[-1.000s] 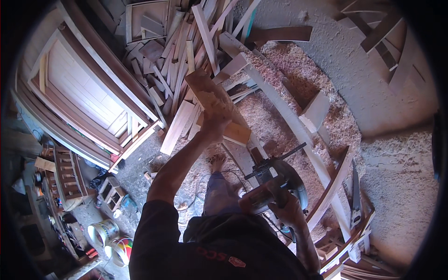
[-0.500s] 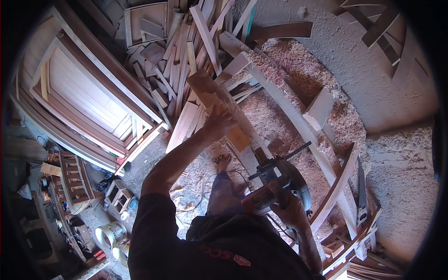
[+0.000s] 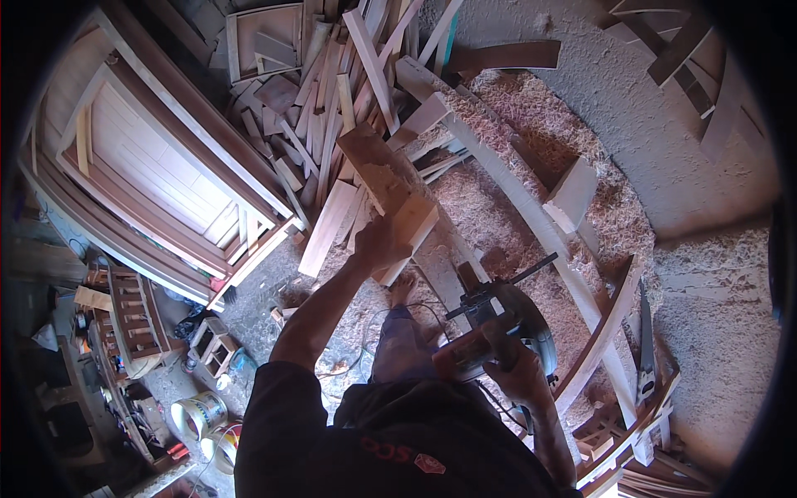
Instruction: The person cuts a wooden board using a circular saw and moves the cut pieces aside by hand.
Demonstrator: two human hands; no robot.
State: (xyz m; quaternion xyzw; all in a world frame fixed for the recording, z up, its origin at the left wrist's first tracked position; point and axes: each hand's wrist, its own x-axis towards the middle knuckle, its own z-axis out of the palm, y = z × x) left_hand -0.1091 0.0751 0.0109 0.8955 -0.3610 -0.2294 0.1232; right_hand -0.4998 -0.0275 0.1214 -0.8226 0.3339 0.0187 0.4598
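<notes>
My left hand (image 3: 380,246) grips a short, pale yellow wood block (image 3: 413,222), now angled over a longer brown board (image 3: 365,163). My right hand (image 3: 519,375) is closed on the handle of a power saw with a dark housing (image 3: 531,319), which rests toward the near end of the plank (image 3: 447,266) under the board; a black bar sticks out from its base. A cord loops beside my leg. The saw's blade cannot be made out.
Curved door frames (image 3: 149,158) lean at left, near slatted woodwork (image 3: 137,315) and buckets (image 3: 199,415). Offcuts (image 3: 307,116) pile up ahead. Long battens (image 3: 531,207) lie over wood shavings (image 3: 614,199) at right, with a handsaw (image 3: 646,349) beside them.
My left hand has moved down and left, turning the short block so that it now slants across the board toward the lower left. My right hand and the saw stay almost where they were.
</notes>
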